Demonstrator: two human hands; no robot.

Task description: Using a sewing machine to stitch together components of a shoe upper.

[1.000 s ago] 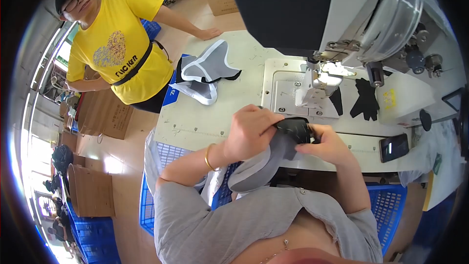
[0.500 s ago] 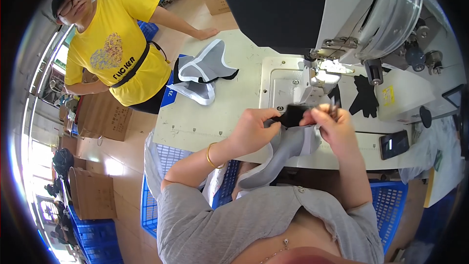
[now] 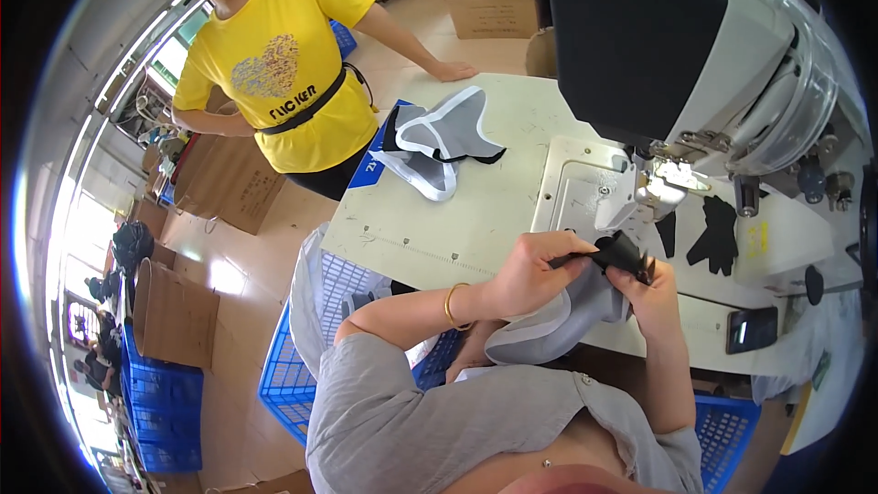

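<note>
Left hand (image 3: 541, 273) and right hand (image 3: 653, 296) both pinch black fabric (image 3: 617, 253), long axis hand-to-hand, neither nearer; grey piece (image 3: 562, 334) sits below, bodyward.

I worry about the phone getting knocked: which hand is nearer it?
Right: the right hand is to the left of the phone; the left hand is farther left.

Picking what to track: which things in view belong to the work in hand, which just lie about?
Likely in the work:
left hand, right hand
grey-and-black fabric they hold
sewing machine
white-edged grey pieces

Seemingly lying about:
phone
plastic bag
cardboard boxes
</note>
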